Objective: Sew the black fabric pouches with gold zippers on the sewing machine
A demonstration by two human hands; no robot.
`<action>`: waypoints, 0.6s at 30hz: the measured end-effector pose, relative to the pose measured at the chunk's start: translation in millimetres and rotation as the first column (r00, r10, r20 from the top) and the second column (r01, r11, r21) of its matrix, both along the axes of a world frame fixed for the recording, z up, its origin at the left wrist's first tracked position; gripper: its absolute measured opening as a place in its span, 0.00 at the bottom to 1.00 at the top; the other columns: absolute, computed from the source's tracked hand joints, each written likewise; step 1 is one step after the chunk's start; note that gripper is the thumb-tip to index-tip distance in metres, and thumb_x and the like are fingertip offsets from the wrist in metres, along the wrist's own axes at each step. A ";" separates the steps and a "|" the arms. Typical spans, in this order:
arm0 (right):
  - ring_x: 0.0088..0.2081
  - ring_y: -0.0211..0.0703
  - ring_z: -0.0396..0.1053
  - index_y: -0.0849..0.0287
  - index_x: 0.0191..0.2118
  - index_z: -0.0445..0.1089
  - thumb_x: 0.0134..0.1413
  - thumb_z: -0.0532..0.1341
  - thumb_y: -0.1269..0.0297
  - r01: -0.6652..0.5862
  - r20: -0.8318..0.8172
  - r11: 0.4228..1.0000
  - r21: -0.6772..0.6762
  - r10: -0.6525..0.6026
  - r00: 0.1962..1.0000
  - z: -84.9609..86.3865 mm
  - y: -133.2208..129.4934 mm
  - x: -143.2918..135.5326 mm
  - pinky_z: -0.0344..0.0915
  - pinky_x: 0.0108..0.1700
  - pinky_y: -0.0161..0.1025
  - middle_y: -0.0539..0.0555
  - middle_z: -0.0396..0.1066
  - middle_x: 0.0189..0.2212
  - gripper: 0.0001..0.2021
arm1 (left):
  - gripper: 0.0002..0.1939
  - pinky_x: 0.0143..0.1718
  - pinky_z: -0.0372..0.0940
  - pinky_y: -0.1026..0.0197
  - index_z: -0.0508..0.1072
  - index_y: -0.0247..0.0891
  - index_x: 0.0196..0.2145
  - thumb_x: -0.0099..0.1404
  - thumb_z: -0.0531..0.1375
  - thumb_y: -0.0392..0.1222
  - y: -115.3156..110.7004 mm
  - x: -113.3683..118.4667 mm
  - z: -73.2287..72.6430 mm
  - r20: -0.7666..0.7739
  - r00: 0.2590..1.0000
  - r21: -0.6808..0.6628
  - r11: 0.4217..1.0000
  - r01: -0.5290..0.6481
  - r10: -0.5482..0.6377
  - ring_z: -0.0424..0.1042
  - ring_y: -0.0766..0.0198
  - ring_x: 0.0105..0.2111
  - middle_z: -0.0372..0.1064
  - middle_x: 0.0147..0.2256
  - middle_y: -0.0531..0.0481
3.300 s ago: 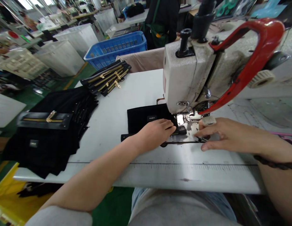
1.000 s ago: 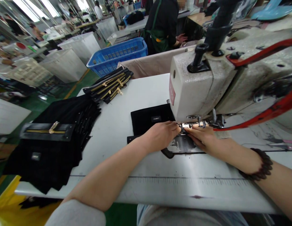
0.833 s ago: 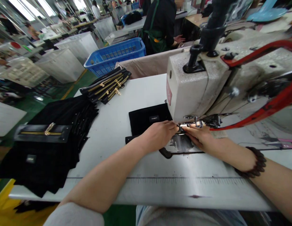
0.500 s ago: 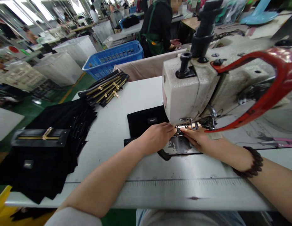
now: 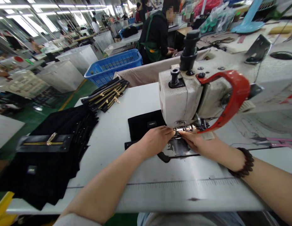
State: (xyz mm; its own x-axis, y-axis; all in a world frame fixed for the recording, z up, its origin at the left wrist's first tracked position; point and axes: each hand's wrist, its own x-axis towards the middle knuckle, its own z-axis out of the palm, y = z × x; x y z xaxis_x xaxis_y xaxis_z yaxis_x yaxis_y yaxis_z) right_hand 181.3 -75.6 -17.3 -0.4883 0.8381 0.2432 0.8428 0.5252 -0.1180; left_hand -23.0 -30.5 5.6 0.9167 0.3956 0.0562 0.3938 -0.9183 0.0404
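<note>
Apart seconds ago, my right hand (image 5: 204, 145) now nears my left hand (image 5: 153, 142), on black cloth (image 5: 138, 125), at the sewing machine (image 5: 173, 103); fingers together, any pinch I cannot tell.

Brown beaded bracelet (image 5: 245, 164), grey sleeve (image 5: 76, 220)

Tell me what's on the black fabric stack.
A dark strip with a gold zipper crosses the top of the black fabric stack; lower layers show only edges, otherwise covered.

Solid blue basket (image 5: 114, 65), red lever (image 5: 239, 91)
</note>
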 end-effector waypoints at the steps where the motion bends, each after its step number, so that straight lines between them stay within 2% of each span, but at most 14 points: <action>1: 0.30 0.41 0.69 0.58 0.41 0.70 0.56 0.51 0.70 -0.013 0.017 1.000 0.001 0.013 1.000 0.2 0.2 0.3 0.64 0.32 0.36 0.54 0.72 0.27 0.12 | 0.12 0.51 0.61 0.61 0.66 0.30 0.46 0.64 0.51 0.31 -0.6 -1.2 1.8 -0.021 1.000 -0.008 1.000 -0.012 0.012 0.67 0.62 0.46 0.68 0.45 0.44; 3: 0.30 0.42 0.70 0.58 0.42 0.70 0.56 0.51 0.71 -0.032 0.039 0.999 0.042 0.031 0.999 -0.6 0.4 0.9 0.65 0.32 0.37 0.55 0.73 0.29 0.12 | 0.15 0.52 0.60 0.58 0.64 0.33 0.49 0.65 0.51 0.32 -4.4 -6.6 8.7 -0.073 0.996 -0.016 0.998 -0.058 0.056 0.65 0.60 0.50 0.66 0.48 0.44; 6: 0.27 0.41 0.70 0.59 0.40 0.71 0.57 0.51 0.71 -0.068 0.004 0.976 0.208 0.069 0.998 -4.9 1.5 1.5 0.65 0.29 0.36 0.55 0.74 0.28 0.12 | 0.20 0.50 0.61 0.51 0.59 0.36 0.55 0.66 0.49 0.33 -17.0 -21.0 21.7 -0.161 0.953 0.036 0.966 -0.256 0.258 0.63 0.56 0.52 0.61 0.54 0.42; 8: 0.24 0.40 0.70 0.59 0.39 0.71 0.57 0.50 0.71 -0.087 -0.017 0.946 0.313 0.098 0.995 -8.2 2.8 1.6 0.64 0.26 0.34 0.55 0.74 0.28 0.12 | 0.21 0.45 0.64 0.52 0.57 0.34 0.56 0.65 0.48 0.31 -27.4 -31.7 25.5 -0.202 0.900 0.097 0.922 -0.374 0.386 0.64 0.54 0.51 0.60 0.54 0.39; 9: 0.23 0.39 0.70 0.59 0.38 0.71 0.58 0.50 0.71 -0.091 -0.019 0.934 0.344 0.104 0.994 -9.6 3.2 1.5 0.64 0.25 0.34 0.55 0.75 0.27 0.12 | 0.22 0.43 0.65 0.53 0.57 0.33 0.56 0.65 0.48 0.31 -31.7 -36.7 25.1 -0.209 0.886 0.127 0.910 -0.396 0.414 0.64 0.54 0.50 0.60 0.54 0.38; 12: 0.23 0.41 0.71 0.59 0.37 0.72 0.58 0.49 0.70 -0.090 -0.031 0.920 0.383 0.110 0.993 -13.1 3.0 2.6 0.66 0.24 0.35 0.56 0.75 0.28 0.13 | 0.20 0.38 0.65 0.56 0.60 0.34 0.54 0.65 0.50 0.32 -36.8 -50.2 20.5 -0.201 0.904 0.194 0.920 -0.341 0.377 0.66 0.55 0.47 0.62 0.53 0.40; 14: 0.25 0.43 0.72 0.60 0.37 0.72 0.59 0.48 0.69 -0.095 -0.055 0.917 0.388 0.126 0.990 -15.6 2.0 4.7 0.68 0.25 0.37 0.57 0.75 0.29 0.15 | 0.17 0.37 0.63 0.57 0.63 0.37 0.52 0.65 0.50 0.33 -31.3 -60.0 23.8 -0.161 0.922 0.255 0.917 -0.305 0.352 0.67 0.57 0.43 0.64 0.51 0.43; 16: 0.26 0.44 0.72 0.59 0.37 0.73 0.59 0.48 0.68 -0.102 -0.073 0.916 0.389 0.142 0.987 -18.5 1.4 7.5 0.69 0.25 0.38 0.57 0.75 0.29 0.15 | 0.15 0.36 0.62 0.56 0.66 0.38 0.49 0.66 0.50 0.34 -18.0 -72.8 38.5 -0.075 0.928 0.359 0.879 -0.315 0.364 0.68 0.58 0.41 0.65 0.51 0.44; 18: 0.26 0.44 0.73 0.57 0.37 0.74 0.58 0.49 0.67 -0.117 -0.063 0.916 0.384 0.152 0.986 -21.1 1.7 9.9 0.69 0.25 0.37 0.56 0.76 0.30 0.15 | 0.14 0.37 0.60 0.55 0.67 0.38 0.48 0.67 0.49 0.34 2.9 -89.9 62.9 0.071 0.909 0.484 0.783 -0.391 0.410 0.67 0.57 0.44 0.65 0.51 0.44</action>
State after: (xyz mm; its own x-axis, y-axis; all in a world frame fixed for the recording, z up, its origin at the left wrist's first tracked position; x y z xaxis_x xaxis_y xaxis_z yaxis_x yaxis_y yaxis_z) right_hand 191.2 -74.0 -38.4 -0.5516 0.6030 0.5763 0.7561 0.6533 0.0401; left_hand -112.9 -27.5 68.5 0.6865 0.6596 0.3059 0.7232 -0.5760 -0.3810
